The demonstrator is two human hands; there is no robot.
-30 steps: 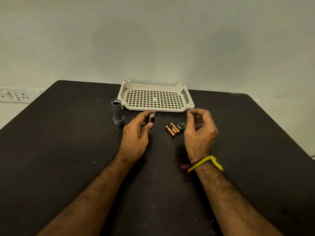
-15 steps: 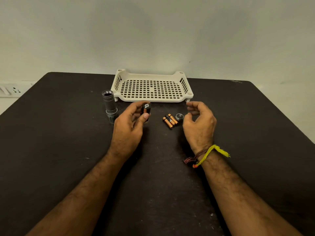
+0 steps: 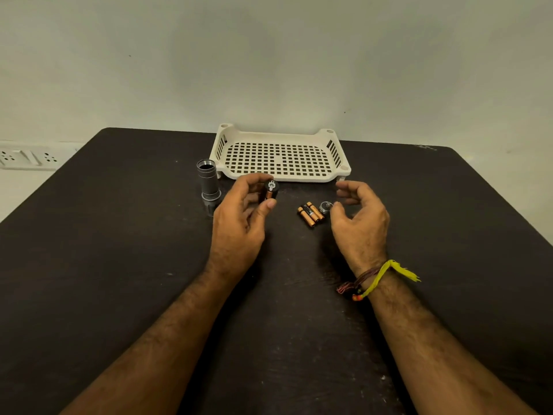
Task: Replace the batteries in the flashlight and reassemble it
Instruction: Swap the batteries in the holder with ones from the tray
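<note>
Nearest the camera, two bare forearms extend over the dark matte counter [image 3: 104, 265], whose surface bears pale scuff marks. The right wrist carries a yellow and red thread wristband [image 3: 378, 278].

The left hand [image 3: 239, 223] holds a black cylindrical battery holder [image 3: 270, 191] between thumb and curled fingers, raised above the counter, its metal-contact end turned towards the camera; a copper-coloured cell shows in one slot. The right hand [image 3: 360, 223] holds nothing: its fingers are loosely curled and spread apart, thumb tip just beside a small round silver flashlight end cap [image 3: 325, 206] that lies on the counter. Whether the thumb touches the cap cannot be told.

Just left of the cap, three small copper-and-black batteries [image 3: 310, 214] lie side by side on the counter, touching one another, between the two hands.

Farther left, the grey metal flashlight body [image 3: 209, 187] stands upright on its head, threaded open end up, near the left hand but apart from it.

Beyond these sits a cream perforated plastic tray [image 3: 279, 178], close to the counter's far edge. A white wall socket strip [image 3: 27, 158] shows at far left against the pale wall.
</note>
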